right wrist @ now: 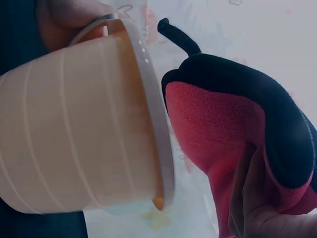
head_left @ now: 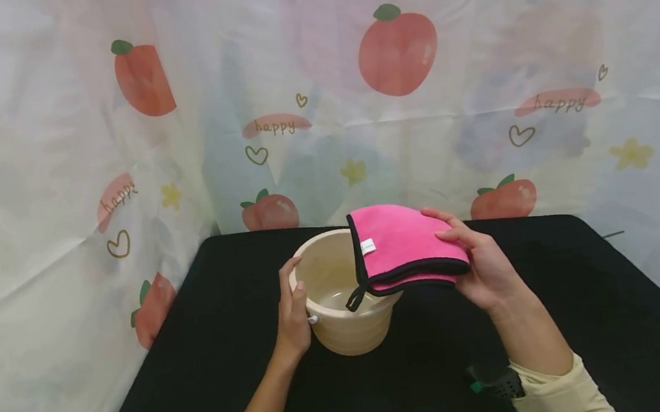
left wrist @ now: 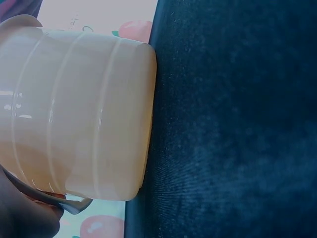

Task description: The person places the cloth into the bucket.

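Observation:
A cream plastic bucket (head_left: 354, 330) with ringed sides stands upright on the black table. My left hand (head_left: 292, 310) grips it at the left side of the rim; in the left wrist view only a dark part of that hand (left wrist: 29, 215) shows, beside the handle (left wrist: 74, 204). Over the right part of the opening, my right hand (head_left: 482, 263) holds a folded pink cloth (head_left: 402, 238) with black edging, a white tag and a hanging loop. From the right wrist view, the cloth (right wrist: 218, 114) is apart from the bucket rim (right wrist: 161, 134). Part of the bucket's inside is hidden behind the cloth.
The black-covered table (head_left: 202, 373) reaches back to a pale curtain (head_left: 310, 43) printed with fruit, hearts and flowers. More curtain (head_left: 35, 270) hangs along the left side. A dark strap-like device (head_left: 503, 384) sits at the right wrist.

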{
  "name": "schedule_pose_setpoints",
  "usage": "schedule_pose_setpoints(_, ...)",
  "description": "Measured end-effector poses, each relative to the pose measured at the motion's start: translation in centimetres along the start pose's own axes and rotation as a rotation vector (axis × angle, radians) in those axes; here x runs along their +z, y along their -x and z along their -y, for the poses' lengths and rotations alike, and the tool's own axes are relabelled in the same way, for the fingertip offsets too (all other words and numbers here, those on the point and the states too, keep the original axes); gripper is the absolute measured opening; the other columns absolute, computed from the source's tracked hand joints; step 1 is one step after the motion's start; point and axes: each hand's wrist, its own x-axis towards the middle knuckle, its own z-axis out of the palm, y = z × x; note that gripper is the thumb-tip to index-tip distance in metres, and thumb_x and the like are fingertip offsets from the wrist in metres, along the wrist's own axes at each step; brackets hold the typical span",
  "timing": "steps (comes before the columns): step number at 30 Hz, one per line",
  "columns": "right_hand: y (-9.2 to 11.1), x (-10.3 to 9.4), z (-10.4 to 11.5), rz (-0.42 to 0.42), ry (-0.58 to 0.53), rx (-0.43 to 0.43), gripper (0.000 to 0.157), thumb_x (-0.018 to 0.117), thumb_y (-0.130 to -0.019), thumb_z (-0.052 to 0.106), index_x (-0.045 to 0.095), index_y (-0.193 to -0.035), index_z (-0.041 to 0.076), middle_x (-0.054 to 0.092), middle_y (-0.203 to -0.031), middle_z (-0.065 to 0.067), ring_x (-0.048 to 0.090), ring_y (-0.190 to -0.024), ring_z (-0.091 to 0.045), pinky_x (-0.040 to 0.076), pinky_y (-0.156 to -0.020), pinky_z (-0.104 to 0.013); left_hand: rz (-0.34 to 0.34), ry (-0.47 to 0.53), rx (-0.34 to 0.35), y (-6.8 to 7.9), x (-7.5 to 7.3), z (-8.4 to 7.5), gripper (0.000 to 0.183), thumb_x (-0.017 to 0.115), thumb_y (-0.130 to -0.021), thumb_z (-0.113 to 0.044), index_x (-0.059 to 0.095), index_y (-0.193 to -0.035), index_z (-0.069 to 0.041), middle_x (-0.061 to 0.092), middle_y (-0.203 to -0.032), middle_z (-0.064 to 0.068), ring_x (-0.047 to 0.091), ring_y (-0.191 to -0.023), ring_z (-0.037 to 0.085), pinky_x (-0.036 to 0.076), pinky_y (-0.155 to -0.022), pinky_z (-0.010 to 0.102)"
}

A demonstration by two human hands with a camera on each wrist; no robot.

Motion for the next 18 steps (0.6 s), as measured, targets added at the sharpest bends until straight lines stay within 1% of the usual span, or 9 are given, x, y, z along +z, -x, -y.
schedule_pose_setpoints(4,-0.4,0.2,-0.8,-0.003,0.014,0.021,0.043,0.033,-0.111,0.010,0.030,-0.155,0.010,0.060,-0.129,-0.006,0.071,-0.093,-0.015,0.056,-0.081,-0.025,0.001,-0.008,-0.012,0.1,0.1,0.0,0.048,0.035,-0.106,-0.026,0.038,-0.154,-0.019,0.041,-0.156,0.012,0.048,-0.129,0.031,0.040,-0.102,0.055)
schedule_pose_setpoints(8,-0.8,0.6,-1.3,-0.014,0.040,0.031,0.046,0.036,-0.111,0.009,0.026,-0.156,0.009,0.057,-0.133,-0.006,0.070,-0.092,-0.012,0.055,-0.080,-0.024,0.015,-0.004,-0.015,0.0,0.1,0.0,0.048,0.034,-0.107,-0.027,0.036,-0.154,-0.020,0.037,-0.158,0.012,0.045,-0.133,0.034,0.040,-0.103,0.058)
schedule_pose_setpoints(12,-1.2,1.0,-1.7,-0.038,0.068,0.053,0.048,0.039,-0.110,0.008,0.027,-0.156,0.011,0.053,-0.136,-0.007,0.069,-0.090,-0.011,0.055,-0.077,-0.022,0.016,-0.005,-0.015,0.0,0.1,-0.1,0.047,0.034,-0.107,-0.028,0.036,-0.154,-0.021,0.038,-0.157,0.011,0.047,-0.131,0.036,0.041,-0.102,0.060)
schedule_pose_setpoints(14,-1.4,1.3,-2.0,-0.055,0.092,0.067,0.051,0.039,-0.109,0.007,0.026,-0.158,0.012,0.048,-0.142,-0.008,0.069,-0.091,-0.011,0.054,-0.077,-0.022,0.015,-0.002,-0.014,0.0,0.1,-0.1,0.048,0.034,-0.107,-0.028,0.036,-0.154,-0.021,0.038,-0.157,0.010,0.046,-0.132,0.036,0.039,-0.102,0.061)
schedule_pose_setpoints(18,-1.8,1.8,-2.6,-0.088,0.164,0.093,0.055,0.040,-0.108,0.007,0.025,-0.160,0.015,0.031,-0.154,-0.008,0.064,-0.105,-0.012,0.053,-0.083,-0.023,0.016,-0.008,-0.005,0.0,0.0,0.0,0.048,0.033,-0.107,-0.029,0.036,-0.154,-0.020,0.036,-0.159,0.009,0.040,-0.139,0.034,0.030,-0.108,0.063)
